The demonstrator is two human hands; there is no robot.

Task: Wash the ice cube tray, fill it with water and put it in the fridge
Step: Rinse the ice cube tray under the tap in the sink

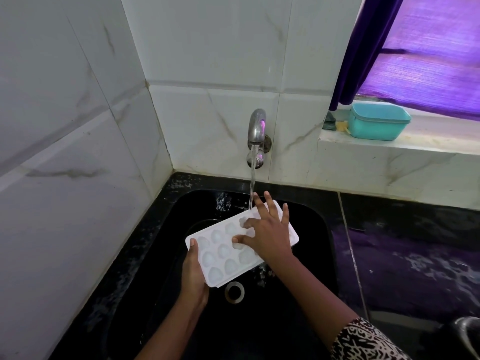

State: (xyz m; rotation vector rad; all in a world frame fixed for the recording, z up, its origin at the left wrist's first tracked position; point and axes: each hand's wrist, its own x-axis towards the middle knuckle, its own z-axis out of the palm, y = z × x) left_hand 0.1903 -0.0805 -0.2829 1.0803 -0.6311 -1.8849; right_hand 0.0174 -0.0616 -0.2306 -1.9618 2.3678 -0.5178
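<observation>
A white ice cube tray (220, 252) with several rounded cups is held over the black sink (319, 224), tilted with its far end higher. My left hand (193, 275) grips its near left corner, thumb on the rim. My right hand (267, 233) lies spread on the tray's far half, fingertips pressed into the cups. Water runs from the steel tap (257, 128) and lands on the tray's far end, just left of my right fingers.
The sink drain (234, 292) lies below the tray. White tiled walls close in on the left and behind. A teal plastic box (378, 122) stands on the window ledge at right, beside a purple curtain (363, 50). Wet black countertop (415, 255) extends to the right.
</observation>
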